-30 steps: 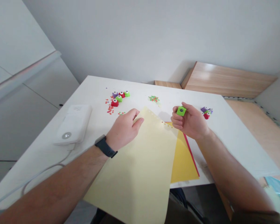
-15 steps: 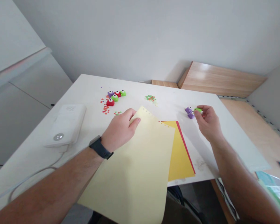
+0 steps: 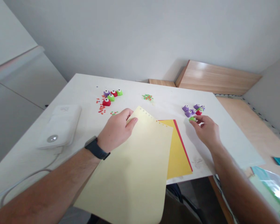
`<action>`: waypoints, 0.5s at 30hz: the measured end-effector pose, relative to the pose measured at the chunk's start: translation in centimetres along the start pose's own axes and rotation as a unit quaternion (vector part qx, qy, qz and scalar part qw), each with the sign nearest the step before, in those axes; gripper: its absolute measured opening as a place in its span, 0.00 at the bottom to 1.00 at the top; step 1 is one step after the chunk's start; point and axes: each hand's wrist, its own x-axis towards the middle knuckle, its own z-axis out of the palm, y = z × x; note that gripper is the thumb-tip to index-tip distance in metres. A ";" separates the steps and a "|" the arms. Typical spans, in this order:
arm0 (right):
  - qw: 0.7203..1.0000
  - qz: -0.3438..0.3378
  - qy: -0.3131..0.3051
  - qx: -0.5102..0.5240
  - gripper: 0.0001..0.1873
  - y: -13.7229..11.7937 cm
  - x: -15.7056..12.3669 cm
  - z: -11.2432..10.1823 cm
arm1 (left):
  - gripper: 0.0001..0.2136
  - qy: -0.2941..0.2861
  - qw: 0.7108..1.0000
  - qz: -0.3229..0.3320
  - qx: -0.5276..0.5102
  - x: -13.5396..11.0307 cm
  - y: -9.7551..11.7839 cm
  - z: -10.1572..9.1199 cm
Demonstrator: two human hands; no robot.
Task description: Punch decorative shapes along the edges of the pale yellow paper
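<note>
My left hand (image 3: 118, 127) pinches the upper corner of a pale yellow sheet of paper (image 3: 135, 168), which slopes down over the table's front edge. Small punched holes run along the sheet's top edge. On the right, the fingertips of my right hand (image 3: 206, 127) are closed on a small green craft punch (image 3: 192, 119) with an eye on it, at the tabletop. Just behind it sit several purple punches (image 3: 188, 113), a red punch (image 3: 199, 112) and another green one, partly hidden. Under the pale sheet lie yellow paper (image 3: 178, 155) and a red sheet (image 3: 184, 143).
More punches (image 3: 110, 97) in red, green and purple stand at the table's back left, among red paper bits (image 3: 102, 109). A heap of green and orange bits (image 3: 147, 97) lies at the back middle. A white device (image 3: 60, 124) with a cable (image 3: 30, 174) occupies the left.
My right hand has come down and toward me with the green punch, uncovering the other punches behind it. My left hand still holds the sheet. The view has shifted slightly.
</note>
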 end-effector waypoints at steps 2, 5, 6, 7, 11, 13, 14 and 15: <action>0.999 0.000 -0.036 -0.005 0.17 0.5 0.0 -0.1 | 0.08 0.000 1.000 0.001 -0.002 0.0 0.0 0.0; 0.999 0.034 0.004 -0.007 0.19 1.6 0.3 -0.3 | 0.07 0.001 1.000 0.005 -0.004 0.0 0.0 -0.1; 0.998 0.046 0.030 -0.010 0.20 2.0 0.6 -0.4 | 0.07 0.001 1.000 0.005 -0.005 0.0 0.1 -0.1; 0.997 0.054 0.046 -0.014 0.21 2.4 0.8 -0.5 | 0.07 0.000 1.000 0.004 -0.005 -0.1 0.1 -0.1; 0.995 0.070 0.058 -0.035 0.22 3.7 2.0 -0.5 | 0.07 -0.002 1.000 -0.002 -0.003 -0.1 0.1 0.0; 0.995 0.075 0.049 -0.043 0.21 4.2 2.4 -0.4 | 0.07 -0.002 1.000 -0.003 -0.004 -0.1 0.0 0.0; 0.995 0.076 0.041 -0.049 0.21 4.4 2.5 -0.3 | 0.07 -0.002 1.000 -0.002 -0.004 -0.1 0.0 0.0; 0.995 0.075 0.033 -0.055 0.21 4.5 2.6 -0.1 | 0.08 -0.002 1.000 -0.001 -0.005 -0.1 0.0 0.0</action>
